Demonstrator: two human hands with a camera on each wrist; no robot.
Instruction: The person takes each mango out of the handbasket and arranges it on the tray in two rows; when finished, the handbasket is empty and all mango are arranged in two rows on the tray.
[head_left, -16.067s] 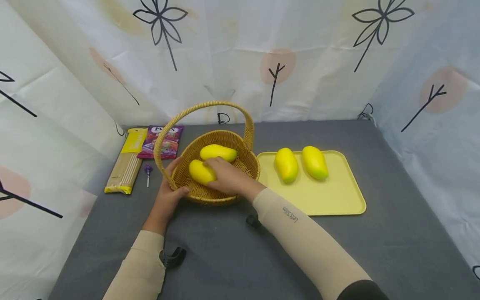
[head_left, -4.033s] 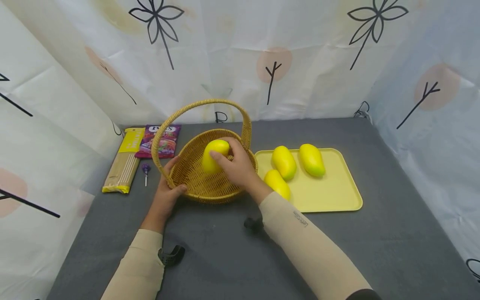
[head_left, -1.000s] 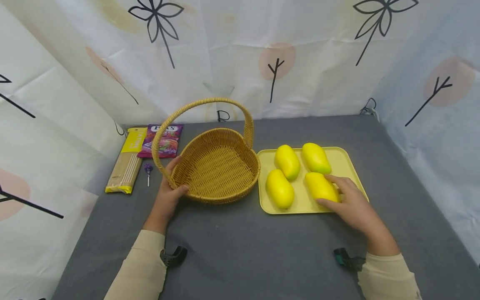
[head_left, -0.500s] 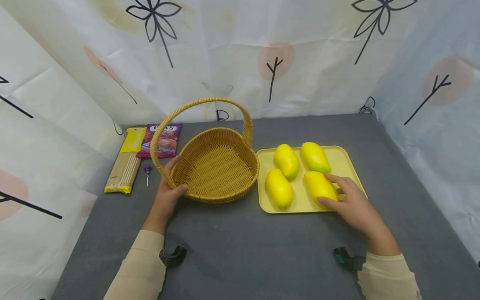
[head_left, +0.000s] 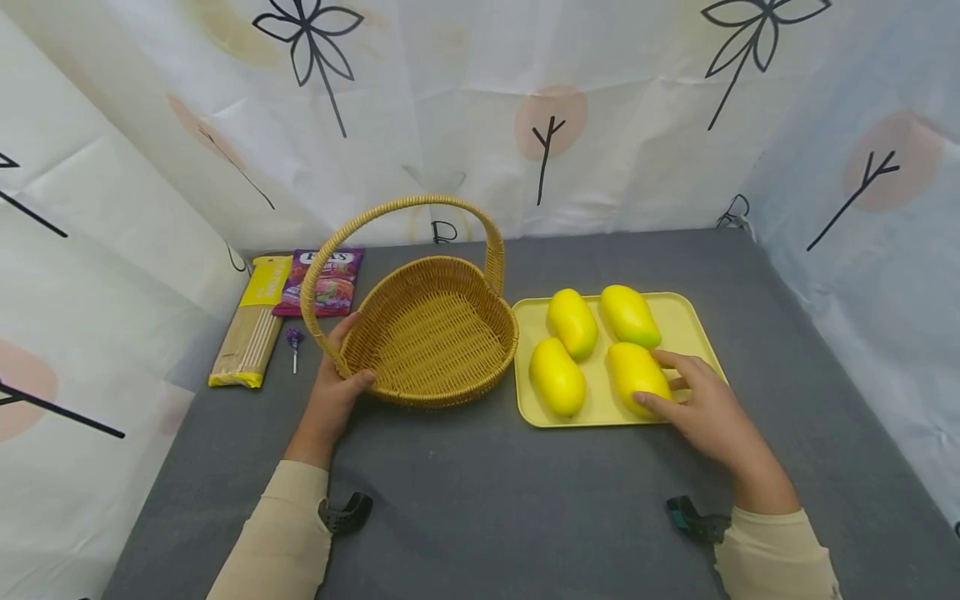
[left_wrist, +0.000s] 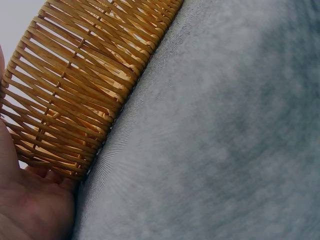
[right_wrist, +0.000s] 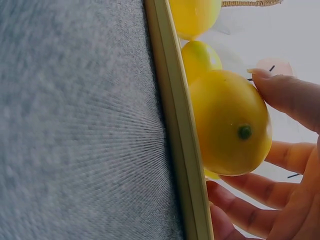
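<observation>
Backdrop: white curtains (head_left: 465,100) printed with black flowers and pink discs close round a grey cloth-covered tabletop (head_left: 480,500).
Step in hand: setting down the last fruit, as I judge it; the right hand (head_left: 701,408) cups the near-right smooth yellow mango (head_left: 637,377) with its fingers (right_wrist: 287,97) curved round the fruit, which rests on the pale yellow rectangular plastic tray (head_left: 693,321).
Left hand (head_left: 333,392): grips the near rim of the woven tan wicker basket with the arched handle (head_left: 435,333), thumb over the edge, steadying it on the tabletop.
Next move: probably letting go of the mango gently so it does not roll against its neighbours, then drawing the right hand clear of the tray rim.
Mangoes: four, all on the tray, in two rows of two.
Basket: one, just left of the tray, nothing inside.
Tray: one.
Beside the basket: one long yellow-topped packet of wooden skewers (head_left: 251,333), one purple snack pouch (head_left: 326,279), one small purple lollipop (head_left: 294,342).
</observation>
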